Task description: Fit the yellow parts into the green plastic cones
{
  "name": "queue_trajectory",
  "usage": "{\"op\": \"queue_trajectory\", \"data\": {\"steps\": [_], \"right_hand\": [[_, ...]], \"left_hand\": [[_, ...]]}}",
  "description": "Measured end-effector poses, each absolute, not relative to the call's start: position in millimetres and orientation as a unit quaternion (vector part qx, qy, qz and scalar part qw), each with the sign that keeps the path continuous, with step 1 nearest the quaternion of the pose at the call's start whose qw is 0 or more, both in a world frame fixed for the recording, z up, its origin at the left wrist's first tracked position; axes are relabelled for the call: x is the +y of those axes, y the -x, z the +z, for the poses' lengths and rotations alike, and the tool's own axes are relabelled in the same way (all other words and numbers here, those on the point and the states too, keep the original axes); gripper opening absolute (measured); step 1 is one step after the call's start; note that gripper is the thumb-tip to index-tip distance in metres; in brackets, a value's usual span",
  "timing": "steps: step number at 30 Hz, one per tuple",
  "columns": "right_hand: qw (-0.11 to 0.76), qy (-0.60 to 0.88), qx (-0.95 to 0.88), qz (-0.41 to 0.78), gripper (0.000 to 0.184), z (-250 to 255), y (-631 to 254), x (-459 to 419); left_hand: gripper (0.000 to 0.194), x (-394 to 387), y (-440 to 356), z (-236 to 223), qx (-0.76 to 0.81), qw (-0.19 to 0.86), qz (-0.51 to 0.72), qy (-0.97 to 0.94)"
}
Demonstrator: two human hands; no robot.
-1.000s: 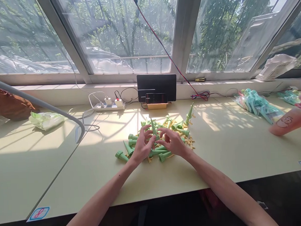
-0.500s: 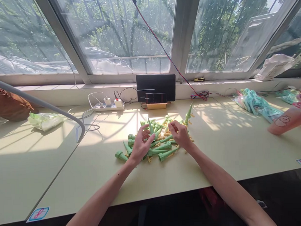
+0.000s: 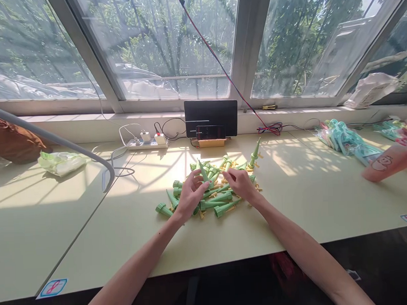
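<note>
My left hand (image 3: 190, 195) is closed around a green plant watering spike (image 3: 203, 171), its pointed end tilted up. To its right, my right hand (image 3: 240, 182) is pinched at the fingertips above the pile; what it holds, if anything, is too small to make out. Below and around both hands lie several loose green spikes (image 3: 222, 209) with ribbed caps, mixed with small yellow valve pieces (image 3: 202, 214). One spike with a yellow valve (image 3: 254, 154) stands upright at the pile's back right.
A black tablet (image 3: 210, 116) with a phone before it stands near the window. A power strip (image 3: 148, 144) with cables sits left of it. A grey curved tube (image 3: 73, 146) crosses the left side. Teal bagged items (image 3: 343, 138) and a pink cup (image 3: 387, 161) are at right.
My right hand has moved slightly left, nearer the spike in my left hand. The left hand has hardly moved and keeps its hold.
</note>
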State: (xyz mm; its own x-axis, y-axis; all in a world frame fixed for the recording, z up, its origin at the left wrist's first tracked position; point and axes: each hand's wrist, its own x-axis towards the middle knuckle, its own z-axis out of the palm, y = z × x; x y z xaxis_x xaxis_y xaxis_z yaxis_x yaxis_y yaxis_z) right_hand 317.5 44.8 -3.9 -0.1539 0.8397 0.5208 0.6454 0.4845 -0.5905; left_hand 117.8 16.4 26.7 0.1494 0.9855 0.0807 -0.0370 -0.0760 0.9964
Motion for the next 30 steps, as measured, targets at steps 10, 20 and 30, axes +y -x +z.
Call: {"op": "queue_trajectory", "data": {"steps": [10, 20, 30], "right_hand": [[0.395, 0.465, -0.778, 0.147, 0.013, -6.3, -315.2, 45.1], [0.335, 0.44, -0.823, 0.13, 0.014, -14.0, -314.1, 47.5], [0.296, 0.453, -0.83, 0.137, 0.009, -8.6, -309.0, 52.2]], "left_hand": [[0.04, 18.7, -116.9, 28.8, 0.436, 0.538, 0.493, -0.527], [0.032, 17.2, -116.8, 25.2, 0.429, 0.473, 0.482, -0.6], [0.019, 16.2, -115.3, 2.2, 0.36, 0.19, 0.44, -0.8]]}}
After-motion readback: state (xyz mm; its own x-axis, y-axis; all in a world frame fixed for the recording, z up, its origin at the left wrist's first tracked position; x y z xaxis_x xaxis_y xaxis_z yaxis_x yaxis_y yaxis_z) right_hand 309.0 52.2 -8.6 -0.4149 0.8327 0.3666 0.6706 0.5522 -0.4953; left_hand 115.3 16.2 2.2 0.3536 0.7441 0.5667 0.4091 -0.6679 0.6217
